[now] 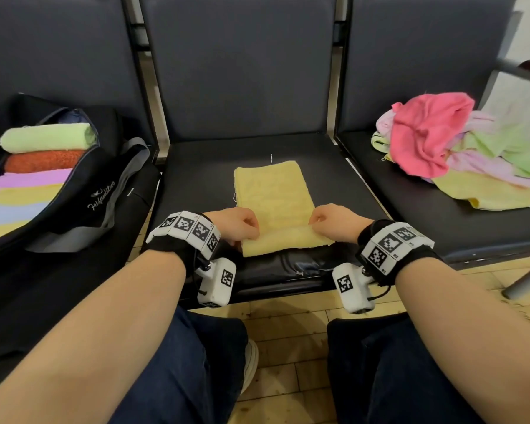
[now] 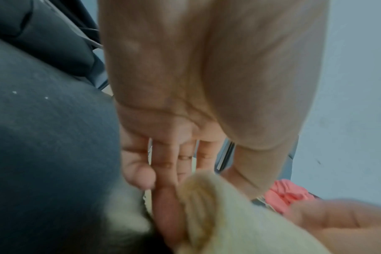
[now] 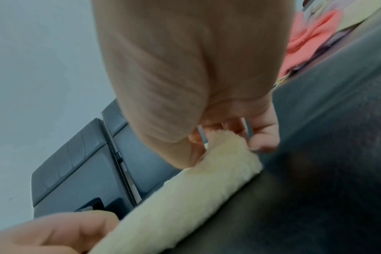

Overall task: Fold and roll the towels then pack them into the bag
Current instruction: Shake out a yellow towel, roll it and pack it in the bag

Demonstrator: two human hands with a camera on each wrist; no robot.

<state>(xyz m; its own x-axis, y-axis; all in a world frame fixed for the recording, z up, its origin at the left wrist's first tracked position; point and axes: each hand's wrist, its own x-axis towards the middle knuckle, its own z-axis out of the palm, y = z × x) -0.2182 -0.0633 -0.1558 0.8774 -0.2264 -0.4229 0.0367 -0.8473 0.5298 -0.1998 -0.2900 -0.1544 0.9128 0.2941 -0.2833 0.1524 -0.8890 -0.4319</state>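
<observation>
Centre seat (image 1: 196,154) of the dark bench, mid-frame in the head view, carries the folded yellow towel (image 1: 273,191) — its long axis running from the lower centre up toward the backrest, its near end already turned into a short roll lying left to right. The left hand (image 1: 237,223) and right hand (image 1: 334,221) each pinch one end of that roll, equally near — so the roll would probably advance up-frame, away from the person. The bag (image 1: 83,191) lies open at left.
</observation>
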